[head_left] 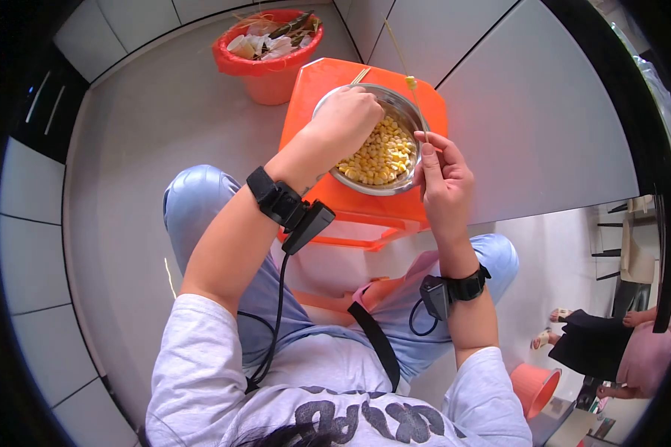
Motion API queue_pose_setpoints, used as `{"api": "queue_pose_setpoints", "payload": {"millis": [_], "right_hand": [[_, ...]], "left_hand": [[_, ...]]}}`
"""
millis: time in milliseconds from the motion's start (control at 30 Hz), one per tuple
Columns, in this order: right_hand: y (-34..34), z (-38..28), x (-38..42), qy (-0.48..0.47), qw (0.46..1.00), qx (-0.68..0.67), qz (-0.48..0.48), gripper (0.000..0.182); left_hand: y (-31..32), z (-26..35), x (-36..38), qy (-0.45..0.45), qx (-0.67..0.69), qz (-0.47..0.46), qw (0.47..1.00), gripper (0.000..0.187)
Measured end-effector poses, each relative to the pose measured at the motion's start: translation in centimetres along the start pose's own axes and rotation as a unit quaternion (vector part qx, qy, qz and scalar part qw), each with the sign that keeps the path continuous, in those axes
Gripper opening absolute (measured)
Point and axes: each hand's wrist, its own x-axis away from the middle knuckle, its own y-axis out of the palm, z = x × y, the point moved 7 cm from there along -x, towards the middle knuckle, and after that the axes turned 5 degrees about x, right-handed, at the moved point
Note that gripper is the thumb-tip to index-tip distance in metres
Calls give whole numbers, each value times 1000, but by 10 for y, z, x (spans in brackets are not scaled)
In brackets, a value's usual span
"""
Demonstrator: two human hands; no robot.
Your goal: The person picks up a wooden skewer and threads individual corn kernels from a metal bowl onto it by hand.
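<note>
A steel bowl (403,188) of yellow corn kernels (380,158) stands on an orange plastic stool (313,82). Curled over the bowl's left side, my left hand (350,115) has its fingertips turned down and hidden, so whatever they pinch does not show. My right hand (446,179) pinches the lower end of a thin wooden skewer (399,52) between thumb and fingers at the bowl's right rim. The skewer points up and away, with a few corn kernels (411,83) threaded partway along it. More thin sticks (360,75) lie on the stool behind the bowl.
A red-lined bin (267,78) full of scraps stands beyond the stool. Grey cabinet panels (529,119) rise close on the right. Wrist devices with cables (279,305) hang at both arms. Lower right are another person (611,346) and an orange bucket (535,389).
</note>
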Motion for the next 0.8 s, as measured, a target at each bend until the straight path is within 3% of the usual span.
{"api": "queue_pose_setpoints", "payload": {"millis": [233,333,400,433,500,633,700,733,800], "right_hand": [[0,4,1,18,999,-42,-9,22],[0,6,0,25,998,-51,-11,21],[-1,7,-2,36,998,-52,-16,20],[-1,7,-2,34,998,-53,-16,20],[-1,7,-2,37,998,-53,-20,20],[0,6,-2,41,997,-60,-24,20],[-1,5,-2,39,997,-56,-32,20],[0,5,-1,38,997,-57,-32,20],[1,1,-1,2,999,-45,-24,20]], "left_hand": [[3,2,3,35,-45,18,998,15],[-10,2,7,57,11,67,996,13],[-20,-4,4,-17,174,27,984,13],[-26,-4,5,-16,173,28,984,13],[-31,-11,9,-59,319,13,946,17],[-41,-19,13,-92,373,35,923,18],[-43,-29,16,-117,574,71,808,20],[-47,-31,17,-117,573,71,808,20],[-59,-45,23,-150,708,152,673,24]]}}
